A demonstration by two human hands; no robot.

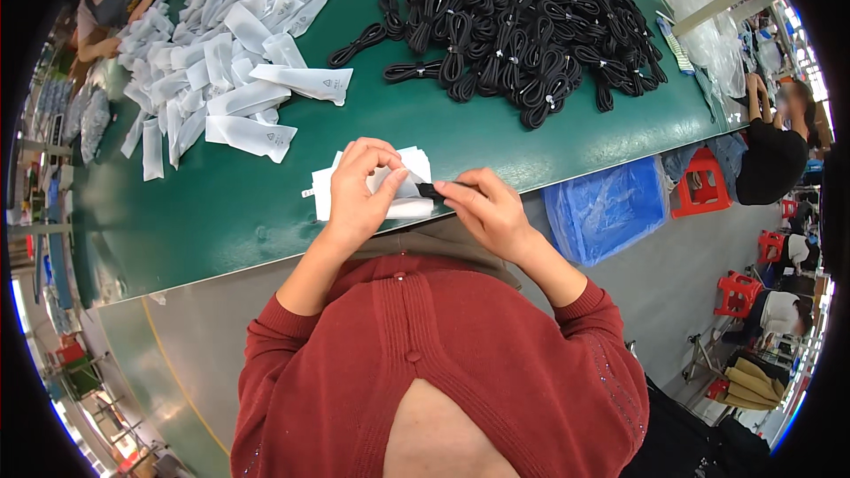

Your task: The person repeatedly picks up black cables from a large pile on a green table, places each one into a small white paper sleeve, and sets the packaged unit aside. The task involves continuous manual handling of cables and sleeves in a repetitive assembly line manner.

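Note:
At the table's near edge, my left hand (359, 190) pinches the edge of a translucent white pouch (410, 188) between thumb and fingers. My right hand (489, 211) is closed on a coiled black cable (428, 191), most of it hidden by my fingers and the pouch. The cable's left end is at the pouch's mouth; how far it reaches inside I cannot tell. Beneath my hands lies a small stack of flat white pouches (322, 203). Farther off is a large heap of bundled black cables (518, 26), with a pile of filled white pouches (221, 57) to its left.
A green table (212, 239) spreads under everything. Below its right edge stand a blue plastic-lined crate (606, 208) and a red stool (701, 184). Clear plastic bags (708, 26) lie at the far right. Other people sit at the far left and at the right.

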